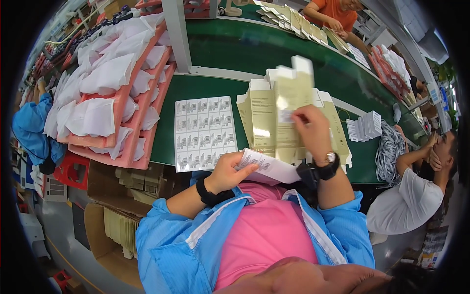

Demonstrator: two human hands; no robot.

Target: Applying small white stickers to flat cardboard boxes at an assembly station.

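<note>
My left hand [227, 172] grips a folded-over sheet of barcode labels [270, 168] by its left end, thumb on top, low in front of my chest. Over the flattened cartons, my right hand [314, 130] is closed, its bent fingertips at the right edge of a small white label [285, 116]. That label lies against a flat beige carton [291, 90], whose upper end is blurred. Beneath and beside it are more flat beige cartons [263, 117], overlapping. Left of them a full sheet of barcode labels [204, 132] rests on the green table.
Pink trays [132, 117] with white-wrapped items are stacked at the left. Open cardboard boxes [105, 235] stand below. Small white packets [368, 126] and a bundle of grey cords [390, 153] lie right. Metal posts [176, 36] frame the green table [164, 132]. Other people sit across and right.
</note>
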